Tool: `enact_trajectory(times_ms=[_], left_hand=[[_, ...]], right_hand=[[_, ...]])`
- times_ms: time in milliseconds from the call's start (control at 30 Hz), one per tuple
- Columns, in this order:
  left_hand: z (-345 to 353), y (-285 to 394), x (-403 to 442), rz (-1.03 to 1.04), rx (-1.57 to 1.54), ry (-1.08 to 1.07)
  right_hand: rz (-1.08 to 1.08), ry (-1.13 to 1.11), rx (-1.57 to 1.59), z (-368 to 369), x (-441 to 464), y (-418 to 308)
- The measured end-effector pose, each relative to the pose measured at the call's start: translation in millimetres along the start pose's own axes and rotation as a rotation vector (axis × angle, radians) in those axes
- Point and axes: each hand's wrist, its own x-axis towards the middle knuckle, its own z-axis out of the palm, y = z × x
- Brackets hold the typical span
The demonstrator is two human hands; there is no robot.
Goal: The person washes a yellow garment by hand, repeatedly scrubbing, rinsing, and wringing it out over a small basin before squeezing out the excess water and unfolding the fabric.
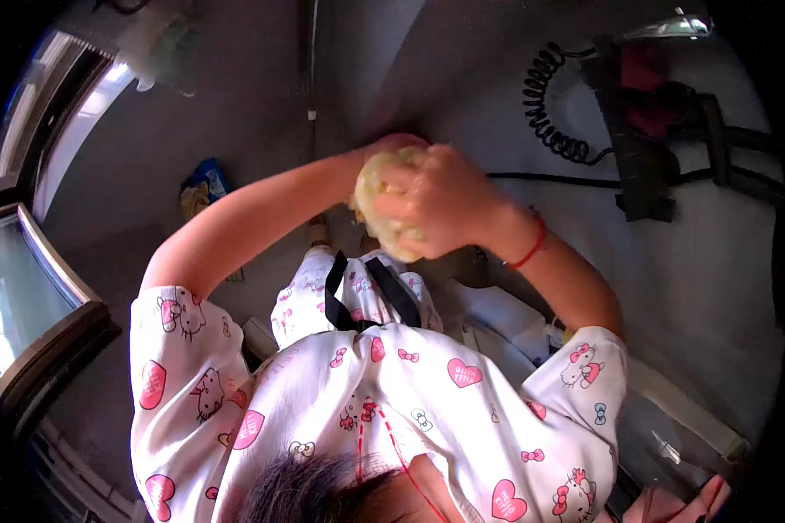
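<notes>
In front of my body, off the floor, is a pale yellow, lumpy, soft-looking mass (384,187); its kind is not clear. My right hand (449,205) closes over its right side, fingers curled into it and slightly blurred. A red string bracelet (532,244) circles the right wrist. From the other side my left hand (401,139) reaches to the mass and lies mostly behind it. Its fingers are hidden.
At upper right, a black coiled cord (536,109) hangs beside a dark bracket (641,148). A blue package (208,179) lies at left. A framed glass pane (30,296) stands at far left. White boxy shapes (488,314) are partly behind my body.
</notes>
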Motion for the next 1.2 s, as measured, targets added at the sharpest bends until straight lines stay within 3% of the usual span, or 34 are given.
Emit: enact_trajectory(times_ms=[167, 200, 233, 267, 300, 333, 367, 400, 433, 467, 500, 600, 633, 700, 733, 767, 800, 867, 933, 967, 1000, 1033, 1100, 1167, 1200], left_hand=[[5.0, 46.3, 34.4, 0.107, 0.341, 0.307], [9.8, 56.5, 40.3, 0.179, 0.471, 0.332], [14.2, 63.7, 44.0, 0.331, 0.7, 0.318], [19.7, 71.5, 46.8, 0.492, 0.927, 0.34], [34.0, 81.4, 44.0, 0.818, 1.386, 0.324], [55.2, 94.7, 50.3, 0.533, 1.396, 0.457], [69.5, 108.8, 47.0, 0.531, 1.401, 0.447], [82.8, 120.1, 46.1, 0.433, 1.036, 0.376], [94.4, 129.2, 52.5, 0.32, 0.659, 0.304], [105.4, 135.2, 59.0, 0.43, 0.366, 0.191], [119.9, 148.0, 61.7, 0.427, 0.378, 0.176], [157.4, 170.8, 80.3, 0.41, 0.217, 0.006], [170.1, 176.2, 85.2, 0.394, 0.136, -0.071], [168.0, 162.8, 9.8, 0.358, 0.05, -0.282], [173.5, 163.1, 3.1, 0.324, 0.007, -0.348], [178.9, 162.2, 0.2, 0.285, -0.03, -0.398], [185.0, 163.3, -2.3, 0.254, -0.057, -0.44], [195.2, 164.1, -6.1, 0.197, -0.106, -0.513], [199.8, 166.2, -11.4, 0.176, -0.126, -0.526], [200.7, 169.3, -15.5, 0.208, -0.099, -0.45], [199.3, 173.0, -23.2, 0.278, -0.029, -0.227], [194.4, 176.1, -25.7, 0.291, -0.018, -0.221], [182.3, 177.3, -22.1, 0.493, 0.198, -0.333], [172.4, 168.7, -20.8, 0.647, 0.534, -0.266], [160.4, 174.1, -28.1, 0.631, 0.685, -0.357]], right_hand=[[0.143, 0.184, 0.025, -13.6, -21.5, 30.1], [0.202, 0.33, 0.046, -15.4, -30.0, 37.4], [0.261, 0.473, 0.071, -16.8, -41.6, 46.9], [0.341, 0.458, 0.098, -15.7, -60.5, 53.4], [0.422, 0.442, 0.124, -14.6, -79.3, 60.1], [0.507, 0.608, 0.369, -12.3, -93.3, 66.3], [0.586, 0.775, 0.612, -9.8, -107.2, 70.6], [0.596, 0.786, 0.605, -2.1, -126.4, 72.9], [0.775, 0.914, 0.909, 4.2, -149.0, 79.1], [0.937, 1.048, 1.211, 5.9, -164.7, 86.1], [0.939, 1.067, 1.2, 2.1, -176.9, 93.0], [1.338, 0.588, 1.348, -27.8, -209.9, 110.9], [1.34, 0.601, 1.346, -40.3, -228.0, 123.7], [1.158, 0.563, 1.182, -38.1, -172.8, 63.0], [0.967, 0.797, 1.179, -42.9, -161.4, 58.1], [0.953, 0.812, 1.168, -49.3, -149.3, 54.8], [0.751, 0.725, 0.905, -59.0, -137.5, 51.7], [0.552, 0.634, 0.636, -68.4, -111.3, 43.8], [0.518, 0.728, 1.104, -71.0, -84.9, 37.1], [0.508, 0.73, 1.1, -77.1, -78.7, 39.2], [0.561, 0.725, 1.138, -83.6, -72.9, 43.1], [0.606, 0.718, 1.179, -88.3, -69.0, 49.6], [0.495, 0.796, 1.061, -85.5, -79.4, 67.2], [0.477, 0.701, 0.693, -94.5, -109.7, 75.4], [0.377, 0.71, 0.443, -95.9, -115.5, 83.5]])
